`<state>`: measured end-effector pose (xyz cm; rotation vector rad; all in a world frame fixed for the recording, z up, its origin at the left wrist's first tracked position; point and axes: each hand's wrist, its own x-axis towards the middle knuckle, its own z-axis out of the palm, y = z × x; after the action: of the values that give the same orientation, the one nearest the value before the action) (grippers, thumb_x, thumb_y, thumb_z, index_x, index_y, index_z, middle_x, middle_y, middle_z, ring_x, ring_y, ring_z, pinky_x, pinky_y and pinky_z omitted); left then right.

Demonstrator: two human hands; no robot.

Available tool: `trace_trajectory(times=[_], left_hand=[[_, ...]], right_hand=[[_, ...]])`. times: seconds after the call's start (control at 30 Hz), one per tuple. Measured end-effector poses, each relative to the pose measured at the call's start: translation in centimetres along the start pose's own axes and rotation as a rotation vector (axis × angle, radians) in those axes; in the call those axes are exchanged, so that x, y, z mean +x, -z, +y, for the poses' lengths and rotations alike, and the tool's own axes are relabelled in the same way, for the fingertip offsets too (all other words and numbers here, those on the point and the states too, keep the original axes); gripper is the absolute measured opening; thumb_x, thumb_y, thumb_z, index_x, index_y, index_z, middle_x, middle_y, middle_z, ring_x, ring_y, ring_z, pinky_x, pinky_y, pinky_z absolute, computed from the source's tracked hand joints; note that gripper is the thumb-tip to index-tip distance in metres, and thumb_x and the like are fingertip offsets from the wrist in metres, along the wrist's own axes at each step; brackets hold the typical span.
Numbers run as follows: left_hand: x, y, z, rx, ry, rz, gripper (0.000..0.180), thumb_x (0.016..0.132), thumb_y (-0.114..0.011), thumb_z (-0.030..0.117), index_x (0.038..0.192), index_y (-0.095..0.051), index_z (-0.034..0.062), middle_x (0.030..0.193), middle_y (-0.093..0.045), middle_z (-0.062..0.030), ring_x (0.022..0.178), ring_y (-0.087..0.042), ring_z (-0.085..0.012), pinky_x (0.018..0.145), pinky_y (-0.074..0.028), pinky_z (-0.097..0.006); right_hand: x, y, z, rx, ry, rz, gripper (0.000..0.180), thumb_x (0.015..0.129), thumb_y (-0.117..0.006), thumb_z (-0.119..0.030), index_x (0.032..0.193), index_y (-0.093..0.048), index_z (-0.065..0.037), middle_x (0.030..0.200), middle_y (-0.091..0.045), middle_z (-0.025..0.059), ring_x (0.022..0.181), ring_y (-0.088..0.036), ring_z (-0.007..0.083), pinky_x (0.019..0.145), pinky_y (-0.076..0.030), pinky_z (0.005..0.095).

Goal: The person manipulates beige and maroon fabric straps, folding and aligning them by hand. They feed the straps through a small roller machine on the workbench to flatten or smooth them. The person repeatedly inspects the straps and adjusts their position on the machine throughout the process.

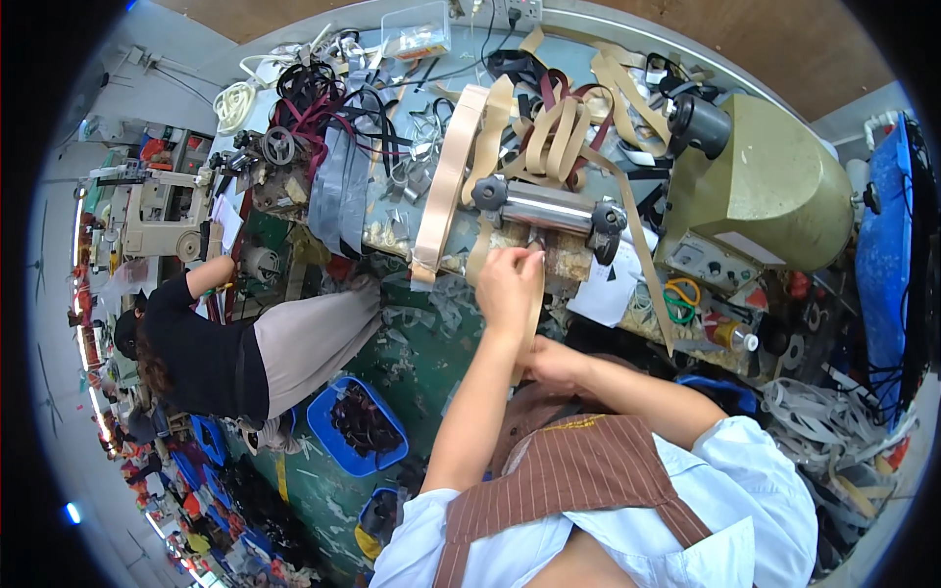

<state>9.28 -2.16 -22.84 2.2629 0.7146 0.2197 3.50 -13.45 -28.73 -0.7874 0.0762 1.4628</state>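
A narrow beige strip (pixel 534 318) runs down from the bench edge past both of my hands. My left hand (pixel 510 289) is closed on its upper part, fingertips pinched just below a shiny metal roller (pixel 547 207) with black knobs at its ends. Lower and closer to my body, my right hand (pixel 554 364) is closed around the strip's lower part; its fingers are partly hidden behind my left forearm. Left of the roller, a wide glossy beige band (pixel 451 181) hangs over the bench edge, with looped beige straps (pixel 559 137) behind the roller.
An olive-green machine (pixel 760 186) stands right on the cluttered bench. White paper (pixel 603 289) and a bottle (pixel 730 334) lie near the front edge. Black and maroon straps (pixel 314 108) pile at the left. A blue bin (pixel 323 416) stands on the floor; another person (pixel 211 343) works left.
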Motion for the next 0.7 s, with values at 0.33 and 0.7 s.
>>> trace_trajectory(times=[0.33,0.7], left_hand=[[-13.1,10.9,-11.5,-0.808,0.712,-1.343,0.036,0.086,-0.060,0.025,0.111,-0.055,-0.0010,0.093,-0.065,-0.0091,0.087,-0.063,-0.0184,0.077,-0.050,-0.032],[-26.3,16.0,-14.7,-0.981,0.909,-1.030,0.038,0.086,-0.058,0.013,0.121,-0.051,-0.0006,0.115,-0.056,-0.0036,0.104,-0.050,-0.0113,0.090,-0.039,-0.028]], right_hand=[[1.0,-0.8,-4.7,0.173,0.103,0.106,0.043,0.087,-0.058,-0.033,0.118,-0.049,-0.004,0.107,-0.059,0.0090,0.095,-0.058,0.0188,0.074,-0.050,0.0365],[5.0,-2.2,-7.5,-0.076,0.006,0.739,0.015,0.089,-0.052,-0.020,0.090,-0.047,-0.006,0.076,-0.048,0.0030,0.063,-0.054,0.0158,0.057,-0.048,0.0335]])
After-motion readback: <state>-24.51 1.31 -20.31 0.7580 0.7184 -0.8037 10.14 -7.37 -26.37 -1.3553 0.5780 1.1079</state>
